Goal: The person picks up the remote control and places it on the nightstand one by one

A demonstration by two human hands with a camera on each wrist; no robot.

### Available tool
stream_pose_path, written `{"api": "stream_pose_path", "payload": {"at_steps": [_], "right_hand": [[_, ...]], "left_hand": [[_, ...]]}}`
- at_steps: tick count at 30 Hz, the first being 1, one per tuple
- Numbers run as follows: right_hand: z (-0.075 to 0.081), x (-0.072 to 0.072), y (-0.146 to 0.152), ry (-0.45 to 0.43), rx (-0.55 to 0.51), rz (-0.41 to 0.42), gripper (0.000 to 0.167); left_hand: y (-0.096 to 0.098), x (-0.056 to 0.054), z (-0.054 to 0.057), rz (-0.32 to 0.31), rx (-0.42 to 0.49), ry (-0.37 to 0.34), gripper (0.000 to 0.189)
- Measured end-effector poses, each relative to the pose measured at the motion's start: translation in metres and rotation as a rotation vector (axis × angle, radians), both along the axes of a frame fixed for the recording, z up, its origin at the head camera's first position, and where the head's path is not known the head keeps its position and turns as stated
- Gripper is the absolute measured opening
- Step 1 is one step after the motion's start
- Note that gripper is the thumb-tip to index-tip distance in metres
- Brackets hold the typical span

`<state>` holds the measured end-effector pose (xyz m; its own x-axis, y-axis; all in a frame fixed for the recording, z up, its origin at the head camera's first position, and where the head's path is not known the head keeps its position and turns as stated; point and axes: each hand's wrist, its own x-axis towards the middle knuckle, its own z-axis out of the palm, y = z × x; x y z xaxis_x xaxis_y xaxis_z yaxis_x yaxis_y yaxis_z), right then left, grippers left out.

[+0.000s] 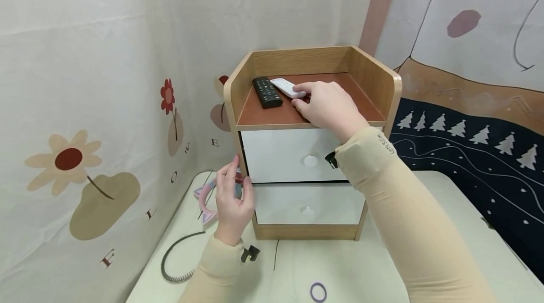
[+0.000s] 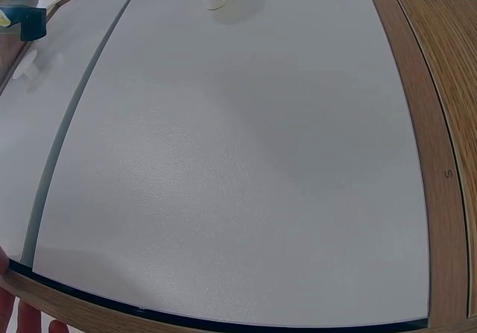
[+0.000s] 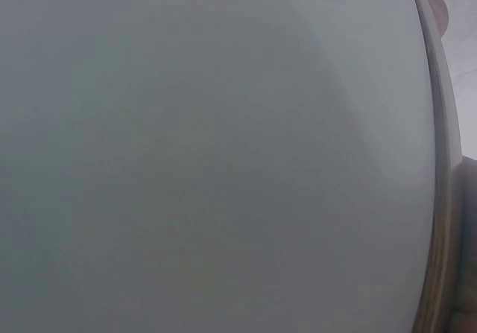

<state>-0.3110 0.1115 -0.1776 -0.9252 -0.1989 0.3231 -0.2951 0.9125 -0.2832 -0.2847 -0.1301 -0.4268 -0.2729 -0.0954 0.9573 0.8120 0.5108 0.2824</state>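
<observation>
A small wooden cabinet [image 1: 306,232] with two white drawers stands before me. On its brown top lie a black remote control [image 1: 267,93] and, just to the right, a white remote control [image 1: 284,86]. My right hand [image 1: 329,105] pinches the near end of the white remote between thumb and index finger. Low on the cabinet's left side, my left hand [image 1: 233,199] rests against the edge with its fingers extended upward. A few of its fingertips [image 2: 28,318] show at that edge in the left wrist view. White drawer front [image 3: 223,154] fills most of the right wrist view.
Behind my left hand lies a pink headband with cat-ear shapes [image 1: 206,199]. A dark coiled cord [image 1: 170,272] and a purple ring [image 1: 318,292] are on the pale table [image 1: 293,274]. Printed fabric [image 1: 106,81] hangs behind and to the left.
</observation>
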Motion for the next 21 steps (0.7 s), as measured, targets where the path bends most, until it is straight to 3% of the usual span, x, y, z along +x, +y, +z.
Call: {"api": "stream_pose_path", "payload": {"at_steps": [14,21], "right_hand": [[-0.002,0.008,0.005,0.008,-0.081,0.014,0.053],[-0.011,0.017,0.012,0.133,-0.146,0.050,0.049]], "left_hand": [[0.000,0.000,0.001,0.012,-0.009,0.002,0.061],[0.001,0.000,0.001,0.013,-0.010,0.006,0.060]]}}
